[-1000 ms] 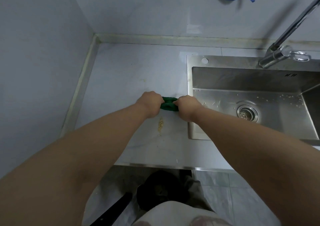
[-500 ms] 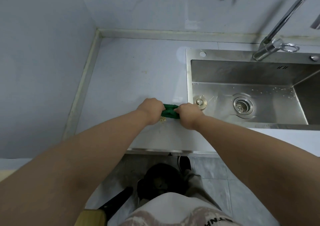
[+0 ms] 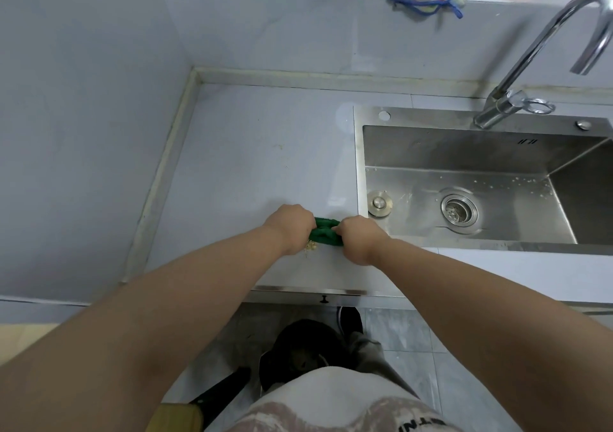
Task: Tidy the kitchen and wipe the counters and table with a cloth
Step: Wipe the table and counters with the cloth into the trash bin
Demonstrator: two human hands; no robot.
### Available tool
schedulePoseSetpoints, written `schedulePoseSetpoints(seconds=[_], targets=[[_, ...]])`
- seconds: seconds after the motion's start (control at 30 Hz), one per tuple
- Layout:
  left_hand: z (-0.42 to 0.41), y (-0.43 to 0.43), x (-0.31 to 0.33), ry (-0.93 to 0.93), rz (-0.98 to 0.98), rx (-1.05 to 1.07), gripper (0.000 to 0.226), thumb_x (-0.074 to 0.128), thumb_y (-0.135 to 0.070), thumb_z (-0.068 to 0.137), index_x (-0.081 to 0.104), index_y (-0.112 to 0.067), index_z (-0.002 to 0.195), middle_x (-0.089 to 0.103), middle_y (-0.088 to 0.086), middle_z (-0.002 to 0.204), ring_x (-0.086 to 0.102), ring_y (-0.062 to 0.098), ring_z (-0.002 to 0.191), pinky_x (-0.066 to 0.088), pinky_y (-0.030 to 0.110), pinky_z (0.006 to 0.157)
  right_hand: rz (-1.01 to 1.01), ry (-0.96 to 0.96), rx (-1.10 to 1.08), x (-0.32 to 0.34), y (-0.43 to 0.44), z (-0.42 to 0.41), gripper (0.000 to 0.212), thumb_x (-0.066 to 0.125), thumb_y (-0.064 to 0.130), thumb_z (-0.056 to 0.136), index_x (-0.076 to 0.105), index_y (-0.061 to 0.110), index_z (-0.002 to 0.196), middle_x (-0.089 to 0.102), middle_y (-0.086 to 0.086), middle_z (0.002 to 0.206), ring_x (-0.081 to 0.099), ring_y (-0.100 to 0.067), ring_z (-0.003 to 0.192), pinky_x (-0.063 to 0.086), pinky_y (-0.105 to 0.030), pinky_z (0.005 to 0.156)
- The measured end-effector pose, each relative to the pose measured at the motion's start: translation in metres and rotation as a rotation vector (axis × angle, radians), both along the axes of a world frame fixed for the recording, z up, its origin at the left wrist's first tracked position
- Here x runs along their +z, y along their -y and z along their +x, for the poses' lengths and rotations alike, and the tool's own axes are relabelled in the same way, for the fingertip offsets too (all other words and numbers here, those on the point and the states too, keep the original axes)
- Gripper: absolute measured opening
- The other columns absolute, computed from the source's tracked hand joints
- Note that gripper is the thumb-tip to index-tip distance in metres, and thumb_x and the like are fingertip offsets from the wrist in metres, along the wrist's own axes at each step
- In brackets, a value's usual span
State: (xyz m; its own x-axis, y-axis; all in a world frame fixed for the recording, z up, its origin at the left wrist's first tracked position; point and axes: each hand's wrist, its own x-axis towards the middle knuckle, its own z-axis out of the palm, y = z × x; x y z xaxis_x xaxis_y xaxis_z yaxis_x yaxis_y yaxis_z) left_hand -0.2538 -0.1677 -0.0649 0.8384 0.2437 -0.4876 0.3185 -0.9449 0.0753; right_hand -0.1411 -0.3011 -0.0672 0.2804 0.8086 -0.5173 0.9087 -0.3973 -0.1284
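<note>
Green cloth point(image 3: 326, 231), bunched into a short roll, lies on the grey counter point(image 3: 258, 166) near its front edge, just left of the steel sink point(image 3: 359, 153) rim. I see its long axis going left to right, almost parallel to that front edge, with one end in each hand. The left hand point(image 3: 292, 226) grips the left end with curled fingers, and the right hand point(image 3: 360, 239) grips the right end in the same way, knuckles up. Small pale crumbs point(image 3: 310, 246) lie on the counter, touching the cloth's lower left side. Behind the cloth the counter is open up to the back wall point(image 3: 298, 33) and the left wall point(image 3: 83, 100). On the right the sink rim closes the way.
</note>
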Motion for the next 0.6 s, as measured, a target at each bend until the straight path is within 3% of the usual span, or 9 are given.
schedulePoseSetpoints(seconds=[0.23, 0.4, 0.6], targets=[[0.011, -0.018, 0.020, -0.046, -0.118, -0.010, 0.018, 0.052, -0.006, 0.086, 0.069, -0.011, 0.086, 0.053, 0.000, 0.067, 0.055, 0.022, 0.067, 0.046, 0.030, 0.059, -0.046, -0.101, -0.045, 0.018, -0.012, 0.012, 0.024, 0.045, 0.002, 0.085, 0.066, 0.008, 0.096, 0.058, -0.008, 0.083, 0.055, -0.026, 0.076, 0.041, -0.028, 0.063], [0.028, -0.046, 0.050, -0.026, -0.136, 0.016, 0.018, 0.052, 0.001, 0.080, 0.069, -0.005, 0.085, 0.054, 0.003, 0.068, 0.051, 0.019, 0.062, 0.036, 0.024, 0.049, 0.011, -0.138, -0.067, 0.050, -0.041, 0.036, 0.025, 0.042, -0.003, 0.081, 0.064, 0.008, 0.087, 0.058, -0.007, 0.076, 0.054, -0.025, 0.072, 0.037, -0.025, 0.051], [0.056, -0.103, 0.080, 0.075, -0.115, 0.107, 0.024, 0.050, 0.005, 0.076, 0.070, -0.007, 0.082, 0.059, 0.003, 0.066, 0.059, 0.022, 0.067, 0.046, 0.027, 0.054, 0.120, -0.104, -0.054, 0.080, -0.098, 0.069, 0.025, 0.040, 0.000, 0.081, 0.062, 0.010, 0.084, 0.060, -0.007, 0.077, 0.055, -0.027, 0.076, 0.040, -0.028, 0.061]])
